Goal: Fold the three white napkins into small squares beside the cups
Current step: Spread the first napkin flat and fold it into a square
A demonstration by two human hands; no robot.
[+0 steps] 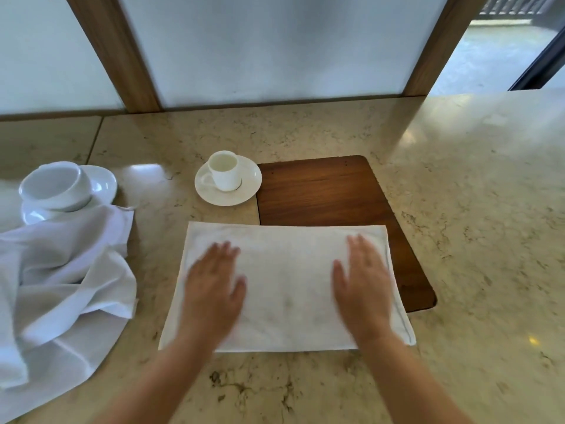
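Both grips flat, fingers straight, left hand (214, 289), right hand (363, 286), pressing rectangular white napkin (287, 283)

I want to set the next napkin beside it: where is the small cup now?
In the head view, the small cup stands on its saucer at centre, touching the wooden board's left edge.

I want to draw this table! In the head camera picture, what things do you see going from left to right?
Crumpled white cloth → big cup → left hand → small cup on its saucer → right hand → wooden board. Both hands rest flat on the folded napkin.
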